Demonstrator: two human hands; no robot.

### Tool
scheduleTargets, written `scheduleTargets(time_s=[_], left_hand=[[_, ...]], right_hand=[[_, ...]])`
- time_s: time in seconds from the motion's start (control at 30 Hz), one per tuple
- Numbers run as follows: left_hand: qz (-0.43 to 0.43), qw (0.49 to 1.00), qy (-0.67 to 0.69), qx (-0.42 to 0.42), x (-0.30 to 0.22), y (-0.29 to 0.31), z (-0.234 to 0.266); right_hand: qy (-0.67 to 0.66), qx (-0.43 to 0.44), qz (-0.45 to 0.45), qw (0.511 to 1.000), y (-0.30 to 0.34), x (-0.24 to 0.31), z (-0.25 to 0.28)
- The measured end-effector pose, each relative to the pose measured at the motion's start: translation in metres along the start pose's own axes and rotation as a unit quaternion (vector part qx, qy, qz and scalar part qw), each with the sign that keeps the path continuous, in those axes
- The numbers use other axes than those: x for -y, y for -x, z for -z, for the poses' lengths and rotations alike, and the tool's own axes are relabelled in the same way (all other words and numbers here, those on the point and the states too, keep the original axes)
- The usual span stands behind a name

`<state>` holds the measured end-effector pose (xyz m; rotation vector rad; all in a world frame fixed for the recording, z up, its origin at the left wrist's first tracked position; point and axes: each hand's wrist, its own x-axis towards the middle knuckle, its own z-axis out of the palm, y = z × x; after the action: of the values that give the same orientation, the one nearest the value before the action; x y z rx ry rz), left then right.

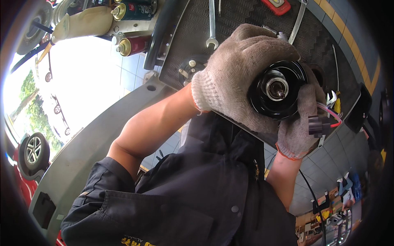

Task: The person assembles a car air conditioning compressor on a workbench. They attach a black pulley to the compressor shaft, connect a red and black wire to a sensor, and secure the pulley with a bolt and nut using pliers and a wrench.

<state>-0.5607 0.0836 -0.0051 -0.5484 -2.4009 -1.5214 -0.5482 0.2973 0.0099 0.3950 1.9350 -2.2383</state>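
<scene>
- The black pulley [269, 103] is held in front of the chest, over the near edge of the surface [186, 39]; whether it is also propped from below cannot be told.
- Its upper-left side is wrapped by the gloved left hand [248, 67], closed on it, probably for steadiness.
- Its right rim is gripped by the gloved right hand [301, 117], thumb in front, so the metal hub [277, 87] is left uncovered, presumably for viewing.
- The black connector [318, 126] hangs beside the right hand on pink wires [335, 116], apparently left free.
- Wrenches [211, 24] are laid beyond, seemingly within reach.
</scene>
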Motion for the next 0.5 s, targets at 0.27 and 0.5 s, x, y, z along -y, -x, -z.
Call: scheduleTargets(time_s=[0.27, 0.5], left_hand=[[-0.033, 0.999, 0.014, -0.018, 0.012, 0.007, 0.001], [0.021, 0.995, 0.062, -0.077, -0.02, 0.004, -0.008]], right_hand=[[0.039, -0.004, -0.013, 0.999, 0.009, -0.009, 0.001], [0.078, 0.009, 0.014, 0.997, 0.008, -0.011, 0.014]])
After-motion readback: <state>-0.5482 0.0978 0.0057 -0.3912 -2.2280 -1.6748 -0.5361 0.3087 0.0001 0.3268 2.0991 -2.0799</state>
